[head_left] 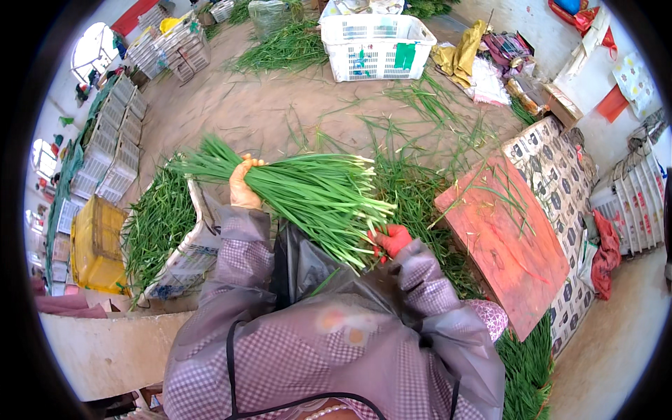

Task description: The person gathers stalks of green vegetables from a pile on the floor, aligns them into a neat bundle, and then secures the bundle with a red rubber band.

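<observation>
A large bunch of garlic chives [308,189] lies slantwise in front of my body, leaf tips to the left and pale stem ends to the right. My left hand [245,183], in a pale orange glove, is wrapped round the bunch near its leafy end. At the lower stem ends is my right hand [393,240], in a red glove, its bent fingers closed on a few stems; the fingertips are partly hidden. Beneath the bunch, a dark plastic apron [308,262] covers my lap.
Loose chives [402,189] litter the floor ahead. On my left stands a white crate [183,255] heaped with chives, beside a yellow crate [98,245]. To my right is a reddish board [514,241], with more chives [525,367] below it. A white basket [378,49] stands farther off.
</observation>
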`<state>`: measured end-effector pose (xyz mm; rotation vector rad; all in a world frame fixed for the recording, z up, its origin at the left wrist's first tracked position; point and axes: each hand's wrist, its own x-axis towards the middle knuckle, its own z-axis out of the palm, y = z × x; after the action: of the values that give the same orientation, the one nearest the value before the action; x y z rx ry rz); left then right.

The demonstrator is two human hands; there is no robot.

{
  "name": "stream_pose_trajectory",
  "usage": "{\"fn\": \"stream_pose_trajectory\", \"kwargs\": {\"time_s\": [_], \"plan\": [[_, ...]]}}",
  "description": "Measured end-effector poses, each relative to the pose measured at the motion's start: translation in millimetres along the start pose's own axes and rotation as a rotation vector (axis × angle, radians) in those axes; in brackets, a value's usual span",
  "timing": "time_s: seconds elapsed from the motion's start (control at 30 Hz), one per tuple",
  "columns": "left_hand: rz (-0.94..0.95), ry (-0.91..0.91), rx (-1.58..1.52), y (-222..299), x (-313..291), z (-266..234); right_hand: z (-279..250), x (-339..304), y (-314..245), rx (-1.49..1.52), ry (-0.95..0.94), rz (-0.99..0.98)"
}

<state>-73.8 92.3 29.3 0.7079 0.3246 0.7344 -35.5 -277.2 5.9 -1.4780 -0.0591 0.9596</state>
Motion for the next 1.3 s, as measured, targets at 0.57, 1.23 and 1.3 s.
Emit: {"fn": "stream_pose_trajectory", "kwargs": {"time_s": [0.57, 1.23, 1.3], "plan": [[-0.039, -0.106, -0.193, 2, -9, 7, -11, 16, 8, 0.165, -0.013, -0.354], [-0.027, -0.432, -0.239, 42, -29, 23, 26, 18, -38, -0.96, 0.072, -0.3], [-0.034, -0.499, -0.248, 43, -27, 23, -17, 32, 5, -0.998, 0.206, -0.111]]}}
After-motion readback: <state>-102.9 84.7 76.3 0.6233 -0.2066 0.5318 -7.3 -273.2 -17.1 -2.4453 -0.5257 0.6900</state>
